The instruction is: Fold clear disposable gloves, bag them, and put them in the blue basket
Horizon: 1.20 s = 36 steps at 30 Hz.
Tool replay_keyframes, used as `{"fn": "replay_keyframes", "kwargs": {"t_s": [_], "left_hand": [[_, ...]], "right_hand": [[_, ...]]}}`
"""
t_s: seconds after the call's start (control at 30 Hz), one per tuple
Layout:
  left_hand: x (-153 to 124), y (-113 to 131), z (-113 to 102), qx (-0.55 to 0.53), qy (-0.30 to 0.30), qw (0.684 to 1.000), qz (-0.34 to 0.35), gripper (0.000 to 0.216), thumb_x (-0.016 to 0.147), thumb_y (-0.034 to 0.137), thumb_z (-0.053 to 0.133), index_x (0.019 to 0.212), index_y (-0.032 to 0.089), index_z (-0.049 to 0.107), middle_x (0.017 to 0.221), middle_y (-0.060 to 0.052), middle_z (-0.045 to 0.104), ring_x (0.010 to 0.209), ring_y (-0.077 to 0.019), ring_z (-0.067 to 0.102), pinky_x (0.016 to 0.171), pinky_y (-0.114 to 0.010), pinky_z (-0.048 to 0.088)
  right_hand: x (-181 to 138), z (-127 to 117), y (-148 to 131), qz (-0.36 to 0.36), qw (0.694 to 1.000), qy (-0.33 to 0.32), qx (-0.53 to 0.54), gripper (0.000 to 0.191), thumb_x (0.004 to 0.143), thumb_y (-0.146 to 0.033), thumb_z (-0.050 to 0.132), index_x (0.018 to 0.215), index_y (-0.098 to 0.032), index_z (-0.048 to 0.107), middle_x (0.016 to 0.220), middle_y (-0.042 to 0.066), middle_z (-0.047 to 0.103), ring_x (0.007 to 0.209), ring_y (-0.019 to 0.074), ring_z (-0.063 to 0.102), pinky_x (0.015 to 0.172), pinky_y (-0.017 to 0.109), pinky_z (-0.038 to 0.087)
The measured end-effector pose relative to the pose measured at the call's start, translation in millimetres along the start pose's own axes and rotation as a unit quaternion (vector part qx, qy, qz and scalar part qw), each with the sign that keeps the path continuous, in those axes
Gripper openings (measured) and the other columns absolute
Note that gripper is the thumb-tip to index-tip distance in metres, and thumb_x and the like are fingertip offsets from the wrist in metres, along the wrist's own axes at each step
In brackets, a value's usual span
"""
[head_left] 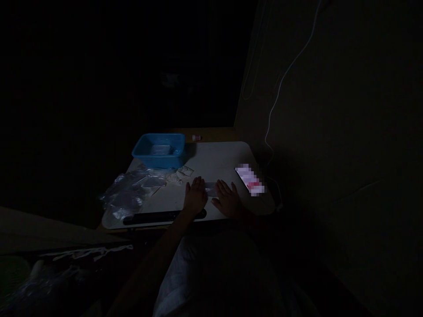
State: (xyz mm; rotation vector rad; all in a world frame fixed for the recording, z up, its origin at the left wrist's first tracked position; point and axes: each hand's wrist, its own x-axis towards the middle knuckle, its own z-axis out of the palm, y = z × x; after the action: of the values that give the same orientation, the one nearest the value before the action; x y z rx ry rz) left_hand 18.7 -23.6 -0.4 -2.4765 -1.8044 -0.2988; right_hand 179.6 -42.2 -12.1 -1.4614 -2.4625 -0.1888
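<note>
The scene is very dark. My left hand (pixel 194 196) and my right hand (pixel 227 199) lie flat, fingers stretched out, on a small white lap table (pixel 211 160). Between them sits a small clear plastic packet (pixel 210 189), and both hands touch its ends. A heap of clear plastic bags (pixel 132 191) lies to the left of my left hand. Small white paper pieces (pixel 176 176) rest just beyond the hands.
A blue plastic tub (pixel 159 149) stands at the table's back left. A lit phone (pixel 250 179) lies at the right edge, with a white cable (pixel 280 83) running up the wall. A small bottle (pixel 196 138) lies behind the table. A dark strip (pixel 163 216) lines the near edge.
</note>
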Motion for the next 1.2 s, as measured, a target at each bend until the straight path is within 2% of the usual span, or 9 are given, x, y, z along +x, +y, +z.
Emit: {"fn": "replay_keyframes", "kwargs": {"t_s": [0.2,0.3,0.4,0.5,0.6,0.8,1.0,1.2], "left_hand": [[0.9,-1.8,-4.3,-0.023,0.02,0.999,-0.03,0.052,0.081,0.019,0.032,0.13,0.005,0.036,0.138,-0.017,0.035,0.128,-0.027,0.029,0.101,-0.048,0.026],[-0.6,2.0,-8.3,-0.054,0.037,0.998,-0.002,0.051,0.086,0.023,0.025,0.135,0.008,0.028,0.141,-0.015,0.031,0.131,-0.0248,0.025,0.104,-0.048,0.022],[-3.2,13.1,-10.5,-0.082,0.012,0.994,0.07,0.052,0.089,0.03,0.019,0.136,0.008,0.023,0.142,-0.014,0.027,0.133,-0.0232,0.019,0.106,-0.046,0.018],[-4.9,28.0,-8.9,-0.099,-0.019,0.989,0.108,0.056,0.09,0.036,0.018,0.136,0.005,0.021,0.143,-0.016,0.025,0.133,-0.0233,0.017,0.107,-0.045,0.018],[-5.2,41.6,-6.6,-0.105,-0.024,0.989,0.104,0.059,0.09,0.04,0.016,0.135,0.002,0.023,0.142,-0.019,0.025,0.133,-0.024,0.017,0.107,-0.044,0.019],[-4.4,56.9,-5.0,-0.113,-0.02,0.99,0.086,0.064,0.09,0.044,0.014,0.134,-0.001,0.023,0.141,-0.022,0.025,0.133,-0.0255,0.016,0.107,-0.042,0.022],[-7.0,49.6,6.2,-0.085,-0.054,0.994,0.032,0.063,0.09,0.042,0.014,0.134,-0.001,0.026,0.14,-0.021,0.028,0.132,-0.0278,0.02,0.106,-0.045,0.022],[-9.3,35.5,8.0,-0.059,-0.06,0.995,0.052,0.055,0.09,0.037,0.013,0.135,0.009,0.028,0.142,-0.013,0.029,0.133,-0.0224,0.019,0.107,-0.047,0.017]], "right_hand": [[0.0,-8.3,-1.5,0.002,0.999,-0.032,0.016,0.067,0.085,-0.053,0.03,0.133,-0.007,0.033,0.141,0.019,0.028,0.131,0.0262,0.022,0.103,0.051,0.011],[0.7,-10.1,-2.4,0.01,0.999,-0.043,0.028,0.069,0.083,-0.053,0.033,0.133,-0.006,0.032,0.141,0.019,0.027,0.131,0.027,0.021,0.103,0.051,0.011],[1.7,-10.3,-2.8,0.009,0.998,-0.051,0.033,0.069,0.082,-0.051,0.036,0.134,-0.007,0.031,0.142,0.018,0.027,0.131,0.0276,0.02,0.103,0.052,0.009],[2.8,-11.1,-3.3,0.008,0.997,-0.064,0.036,0.069,0.081,-0.047,0.038,0.139,-0.013,0.021,0.143,0.015,0.024,0.132,0.0272,0.016,0.103,0.053,0.009],[3.1,-10.1,-3.5,0.014,0.996,-0.074,0.04,0.068,0.083,-0.043,0.036,0.141,-0.016,0.012,0.145,0.013,0.022,0.133,0.0258,0.014,0.104,0.053,0.008],[-0.7,-0.9,-0.9,0.002,0.998,-0.066,0.024,0.067,0.084,-0.044,0.035,0.141,-0.016,0.014,0.145,0.013,0.021,0.133,0.0273,0.013,0.105,0.052,0.005],[0.6,-9.2,-2.9,0.01,0.997,-0.074,0.027,0.062,0.084,-0.038,0.033,0.139,-0.012,0.021,0.144,0.013,0.025,0.133,0.0255,0.015,0.104,0.051,0.008],[2.8,-11.5,-4.0,0.025,0.995,-0.084,0.037,0.068,0.079,-0.04,0.038,0.137,-0.007,0.026,0.143,0.016,0.025,0.133,0.0269,0.016,0.104,0.051,0.007]]}}
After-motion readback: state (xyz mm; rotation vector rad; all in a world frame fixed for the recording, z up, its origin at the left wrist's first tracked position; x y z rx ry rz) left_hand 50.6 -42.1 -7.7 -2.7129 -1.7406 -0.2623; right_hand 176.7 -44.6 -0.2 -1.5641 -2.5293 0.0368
